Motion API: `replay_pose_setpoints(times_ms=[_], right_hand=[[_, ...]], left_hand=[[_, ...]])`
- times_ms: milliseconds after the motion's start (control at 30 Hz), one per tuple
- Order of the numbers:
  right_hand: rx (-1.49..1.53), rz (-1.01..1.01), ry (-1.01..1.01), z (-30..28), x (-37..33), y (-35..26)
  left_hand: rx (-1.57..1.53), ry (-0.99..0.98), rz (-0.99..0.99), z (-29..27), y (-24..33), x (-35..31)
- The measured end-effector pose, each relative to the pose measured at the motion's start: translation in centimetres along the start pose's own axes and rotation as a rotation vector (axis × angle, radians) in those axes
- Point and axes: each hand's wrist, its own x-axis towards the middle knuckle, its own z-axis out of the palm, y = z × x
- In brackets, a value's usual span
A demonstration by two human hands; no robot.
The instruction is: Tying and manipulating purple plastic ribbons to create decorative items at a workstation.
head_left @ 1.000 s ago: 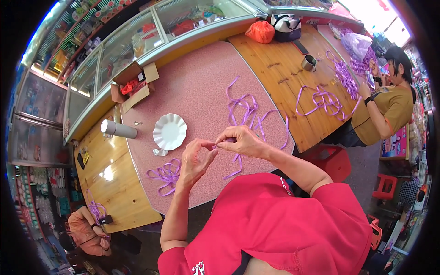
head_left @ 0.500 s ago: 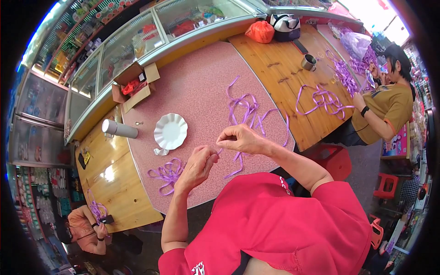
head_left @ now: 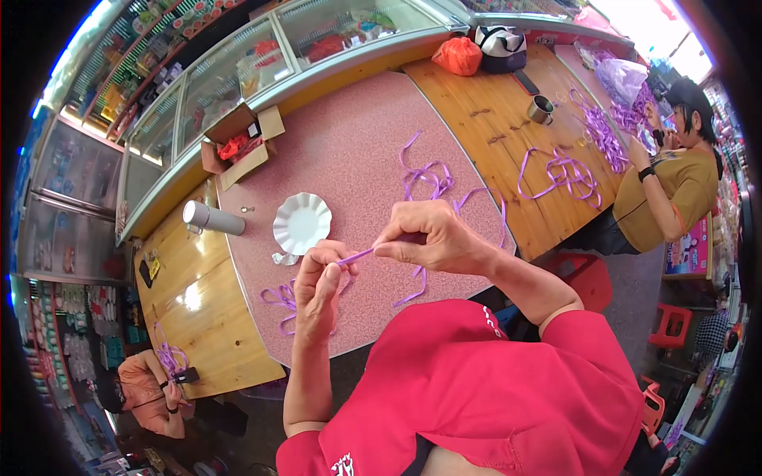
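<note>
A short stretch of purple ribbon (head_left: 356, 256) runs taut between my two hands above the pink speckled table (head_left: 341, 135). My left hand (head_left: 320, 287) is closed on one side of it, fingers curled and thumb up. Opposite, my right hand (head_left: 435, 238) pinches the ribbon between thumb and forefinger. Loops of purple ribbon (head_left: 279, 297) lie on the table beside my left hand. Beyond my right hand is another loose tangle of purple ribbon (head_left: 429, 174). A white scalloped plate (head_left: 302, 223) stands just past my left hand, with a small crumpled clear wrapper at its edge.
A grey-white flask (head_left: 214, 217) lies left of the plate; behind it is an open cardboard box (head_left: 252, 165). Glass cases line the far side. On the right wooden table (head_left: 468, 103) are a metal mug (head_left: 540, 109) and ribbon. Two co-workers handle ribbon at the right and lower left.
My hands have drawn apart a little, and the ribbon between them now shows stretched. My left hand has turned and moved left; the right has shifted slightly right.
</note>
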Motion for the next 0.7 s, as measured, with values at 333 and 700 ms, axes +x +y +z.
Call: replay_pose_setpoints(times_ms=[333, 700], right_hand=[[0.579, 0.341, 0.230, 5.8, -0.6, 4.6], [-0.075, -0.142, 0.313, 6.3, -0.9, 5.0]], left_hand=[[-0.294, 0.316, 0.040, 1.1, -2.4, -0.6], [1.161, 0.190, 0.398, 0.6, -2.3, -0.4]])
